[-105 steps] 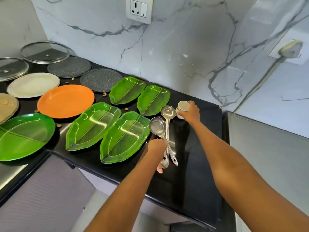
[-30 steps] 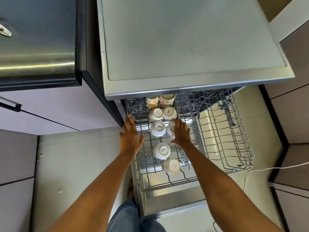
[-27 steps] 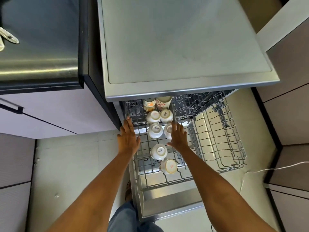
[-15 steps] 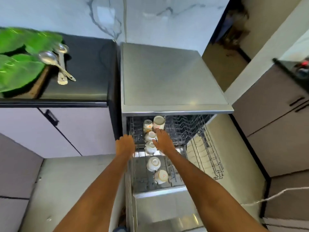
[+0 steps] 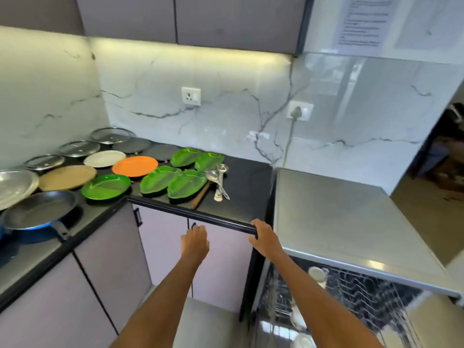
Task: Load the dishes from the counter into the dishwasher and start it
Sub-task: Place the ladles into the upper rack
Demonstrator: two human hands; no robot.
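1. Your left hand (image 5: 194, 243) hangs in front of the cabinet door below the countertop's (image 5: 247, 182) front edge, fingers loosely curled, holding nothing.
2. Your right hand (image 5: 263, 238) is at the countertop's front right corner, fingers relaxed, nothing in them; contact with the edge is unclear.
3. The green leaf plates (image 5: 173, 180), orange plate (image 5: 134, 166) and two steel ladles (image 5: 218, 180) lie mid-counter, ladles at the plates' right.
4. The dishwasher rack (image 5: 351, 297) is pulled out at the lower right, a white cup (image 5: 316, 273) in it.
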